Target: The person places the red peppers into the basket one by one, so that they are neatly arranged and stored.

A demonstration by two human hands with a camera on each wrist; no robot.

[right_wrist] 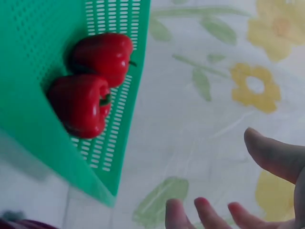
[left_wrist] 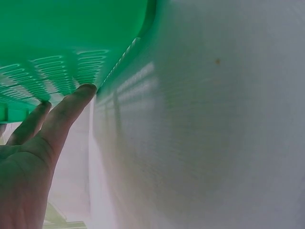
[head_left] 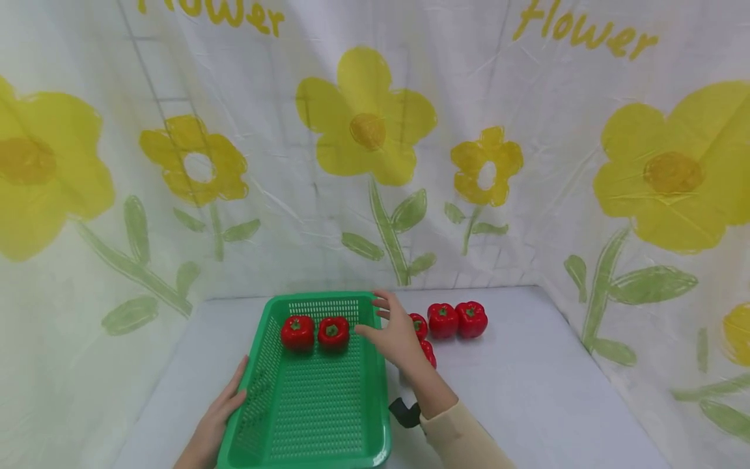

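Observation:
A green plastic basket (head_left: pixel 319 410) with slotted sides rests on the table. Two red bell peppers, a left one (head_left: pixel 298 334) and a right one (head_left: pixel 333 335), sit side by side at its far end. My left hand (head_left: pixel 215 417) lies along the basket's left side, its extended fingers (left_wrist: pixel 66 112) touching the wall. Over the right rim, my right hand (head_left: pixel 395 335) is raised with nothing in it, thumb (right_wrist: pixel 274 155) and fingers spread apart. Just right of it, partly hidden by hand and forearm, are two more red bell peppers (head_left: pixel 428 352).
Farther right, two red bell peppers (head_left: pixel 457 320) stand together on the white table (head_left: pixel 527 391). A cloth with yellow flowers (head_left: pixel 368 130) hangs behind and at both sides. A black wrist device (head_left: pixel 405 413) sits beside the right sleeve (head_left: pixel 463 436).

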